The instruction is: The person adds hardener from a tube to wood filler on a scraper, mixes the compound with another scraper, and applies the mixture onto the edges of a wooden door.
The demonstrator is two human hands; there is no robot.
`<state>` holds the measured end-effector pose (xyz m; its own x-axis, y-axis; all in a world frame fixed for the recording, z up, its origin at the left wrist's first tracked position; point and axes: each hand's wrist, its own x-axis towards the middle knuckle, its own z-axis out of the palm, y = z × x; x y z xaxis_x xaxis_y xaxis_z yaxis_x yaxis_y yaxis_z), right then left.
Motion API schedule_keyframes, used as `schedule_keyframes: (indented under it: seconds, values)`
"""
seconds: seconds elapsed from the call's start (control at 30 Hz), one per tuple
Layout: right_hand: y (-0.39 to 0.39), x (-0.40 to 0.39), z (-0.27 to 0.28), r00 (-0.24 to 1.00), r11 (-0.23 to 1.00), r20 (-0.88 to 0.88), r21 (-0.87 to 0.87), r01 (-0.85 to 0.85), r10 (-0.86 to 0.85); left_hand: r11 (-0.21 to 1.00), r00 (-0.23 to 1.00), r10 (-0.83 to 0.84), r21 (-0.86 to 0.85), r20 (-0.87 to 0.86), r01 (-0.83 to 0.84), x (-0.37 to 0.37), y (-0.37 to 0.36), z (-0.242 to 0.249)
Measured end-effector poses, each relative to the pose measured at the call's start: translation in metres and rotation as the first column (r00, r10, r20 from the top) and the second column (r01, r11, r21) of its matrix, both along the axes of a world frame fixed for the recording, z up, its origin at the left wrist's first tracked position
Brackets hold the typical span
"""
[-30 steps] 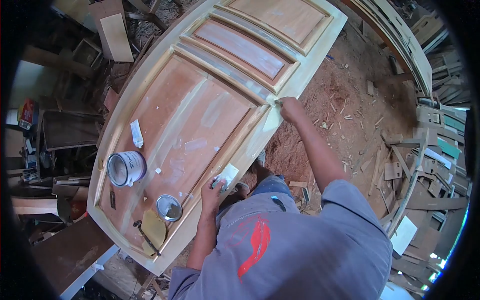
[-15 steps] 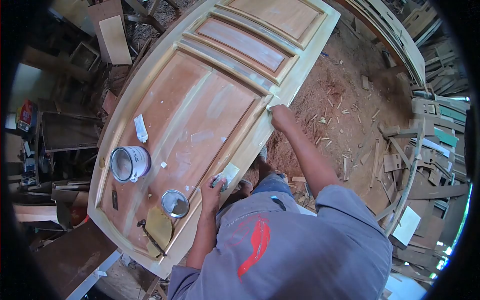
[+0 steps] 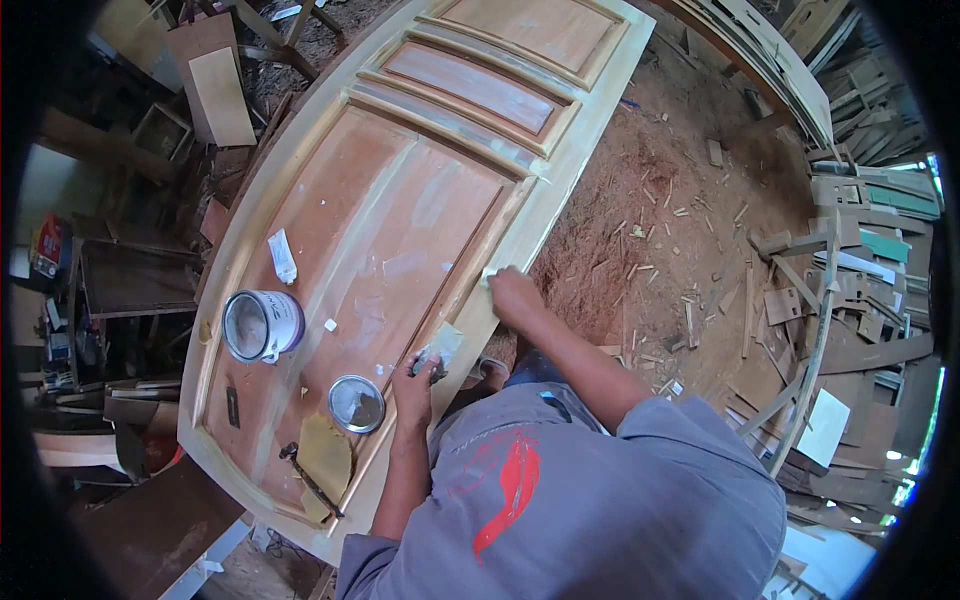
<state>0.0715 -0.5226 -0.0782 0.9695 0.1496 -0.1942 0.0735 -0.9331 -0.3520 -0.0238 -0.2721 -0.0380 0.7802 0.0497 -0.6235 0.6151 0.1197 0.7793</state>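
Both hands (image 3: pixel 515 297) are at the right edge of a panelled wooden door (image 3: pixel 390 230)!
Here's the right one, fingers closed on a small pale piece (image 3: pixel 488 276), too hidden to name, right at that edge; nearer, the left hand (image 3: pixel 412 388) grips a pale flat piece (image 3: pixel 444 343) smeared with grey. Left of them on the door: an open can (image 3: pixel 280 325), a round metal lid (image 3: pixel 356 403) nearer, a dark tool (image 3: pixel 314 484) across a yellowish sheet (image 3: pixel 327 455), and a white tube (image 3: pixel 282 257) farther off.
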Motion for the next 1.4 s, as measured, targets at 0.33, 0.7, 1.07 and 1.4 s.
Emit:
schedule_keyframes:
  seconds: [0.33,0.7,1.07,1.4]
  values:
    - [0.086,-0.099,0.004,0.941,0.932,-0.013,0.141,-0.333,0.338,0.992,0.987,0.129,-0.007,0.098,-0.129,-0.008,0.031,0.002]
    - [0.014,-0.147,-0.045,0.821,0.838,0.285,0.091,-0.538,0.496,0.99,0.99,0.132,0.039,0.047,-0.134,-0.03,0.028,0.005]
    - [-0.07,-0.101,0.0,0.988,0.91,0.149,0.404,-0.092,0.034,0.994,0.992,0.105,0.018,0.063,-0.106,-0.029,0.016,-0.015]
    - [-0.286,0.185,0.011,0.922,0.932,0.163,-0.033,0.36,-0.35,0.988,0.988,0.155,0.013,0.015,-0.155,-0.02,-0.011,0.012]
